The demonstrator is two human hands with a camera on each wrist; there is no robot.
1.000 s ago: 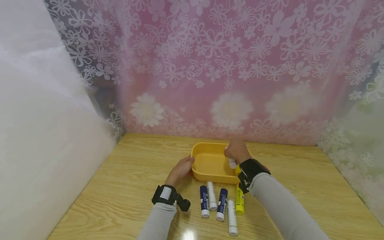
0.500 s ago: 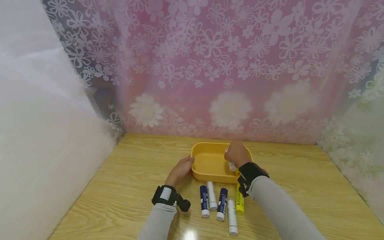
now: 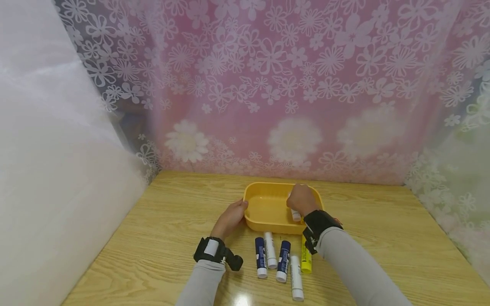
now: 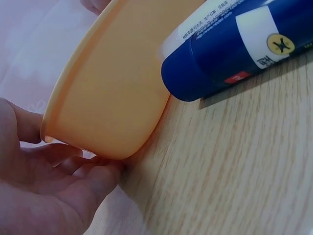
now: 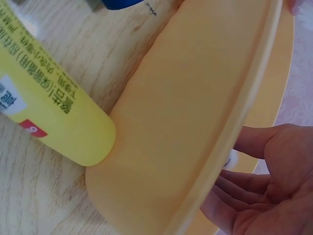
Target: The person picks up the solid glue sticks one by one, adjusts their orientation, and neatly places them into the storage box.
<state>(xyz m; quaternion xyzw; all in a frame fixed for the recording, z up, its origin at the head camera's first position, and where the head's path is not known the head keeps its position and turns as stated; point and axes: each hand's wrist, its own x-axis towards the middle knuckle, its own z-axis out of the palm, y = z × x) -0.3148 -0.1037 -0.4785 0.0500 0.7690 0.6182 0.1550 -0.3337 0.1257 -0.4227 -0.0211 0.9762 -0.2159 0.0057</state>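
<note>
In front of the yellow tray (image 3: 268, 210), two blue glue sticks (image 3: 260, 257), two white glue sticks (image 3: 296, 278) and a yellow glue stick (image 3: 306, 260) are laid on the wood-grained surface (image 3: 183, 221), the last partly covered by the black wrist strap (image 3: 320, 222). The background is filled by a flower-patterned pink curtain (image 3: 260, 85). The tray is formed of smooth plastic with rounded corners; its left end is gripped by the left hand (image 3: 231, 216). A slim white tube (image 3: 296, 215), mostly hidden, is held tilted inside the tray's right end by the curled right hand (image 3: 302, 199).
</note>
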